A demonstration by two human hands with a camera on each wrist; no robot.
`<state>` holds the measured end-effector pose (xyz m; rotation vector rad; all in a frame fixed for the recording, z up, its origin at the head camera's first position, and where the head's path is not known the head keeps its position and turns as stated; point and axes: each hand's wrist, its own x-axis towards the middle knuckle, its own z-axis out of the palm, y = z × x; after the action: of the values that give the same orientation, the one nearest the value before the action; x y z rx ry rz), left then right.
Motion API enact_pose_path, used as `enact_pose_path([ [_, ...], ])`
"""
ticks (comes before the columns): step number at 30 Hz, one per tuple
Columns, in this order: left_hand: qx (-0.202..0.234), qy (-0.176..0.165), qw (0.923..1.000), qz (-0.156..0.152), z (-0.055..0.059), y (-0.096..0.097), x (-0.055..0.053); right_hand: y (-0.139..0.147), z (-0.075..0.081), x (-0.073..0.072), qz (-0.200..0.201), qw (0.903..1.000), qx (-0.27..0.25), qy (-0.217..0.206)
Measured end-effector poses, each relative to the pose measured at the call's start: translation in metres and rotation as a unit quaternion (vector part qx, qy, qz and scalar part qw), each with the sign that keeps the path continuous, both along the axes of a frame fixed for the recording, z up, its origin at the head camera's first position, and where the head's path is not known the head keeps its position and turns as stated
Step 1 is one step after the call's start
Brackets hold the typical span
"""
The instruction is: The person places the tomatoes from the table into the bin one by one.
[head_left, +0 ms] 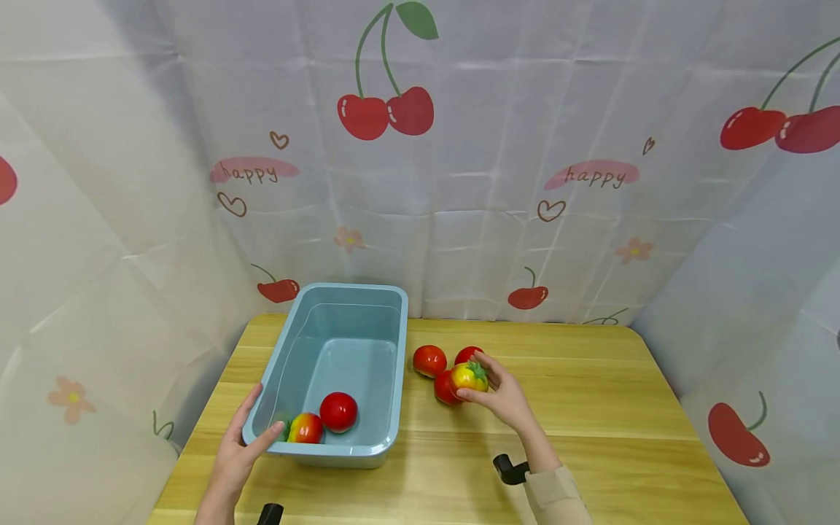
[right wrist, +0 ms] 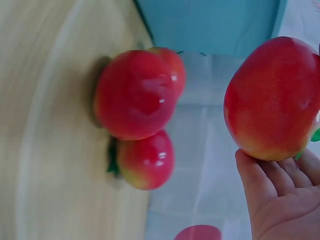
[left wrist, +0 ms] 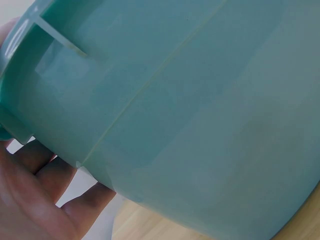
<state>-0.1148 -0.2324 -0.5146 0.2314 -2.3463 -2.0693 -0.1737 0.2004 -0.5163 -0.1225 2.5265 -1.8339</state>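
Observation:
My left hand (head_left: 231, 456) grips the near left corner of a light blue plastic bin (head_left: 403, 364), thumb over the rim and fingers outside, as the left wrist view also shows against the bin's wall (left wrist: 175, 115). Inside the bin lie a red tomato (head_left: 338, 412) and a red-yellow tomato (head_left: 306, 429). My right hand (head_left: 510, 402) holds a red-yellow tomato (head_left: 469, 378) with a green leafy top between thumb and fingers. In the right wrist view this tomato (right wrist: 272, 100) is lifted off the table. Below it sit three tomatoes close together: one left (head_left: 429, 361), one near (head_left: 445, 389), one behind (head_left: 467, 354).
The wooden table (head_left: 577, 379) extends right of the tomatoes. A white curtain (head_left: 472, 240) with cherry prints hangs behind and at both sides, close to the table's far edge. Black wrist mounts (head_left: 510, 470) show at both arms.

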Motion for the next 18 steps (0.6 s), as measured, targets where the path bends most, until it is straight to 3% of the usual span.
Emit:
enact_pose_path([
  [9, -0.007, 0.005, 1.0, 0.0, 0.0, 0.0, -0.001, -0.008, 0.024, -0.004, 0.027, 0.9995, -0.007, 0.017],
  [18, -0.005, -0.001, 1.0, 0.002, 0.0, 0.0, -0.001, -0.029, 0.075, 0.006, 0.058, 0.998, -0.02, 0.017],
])
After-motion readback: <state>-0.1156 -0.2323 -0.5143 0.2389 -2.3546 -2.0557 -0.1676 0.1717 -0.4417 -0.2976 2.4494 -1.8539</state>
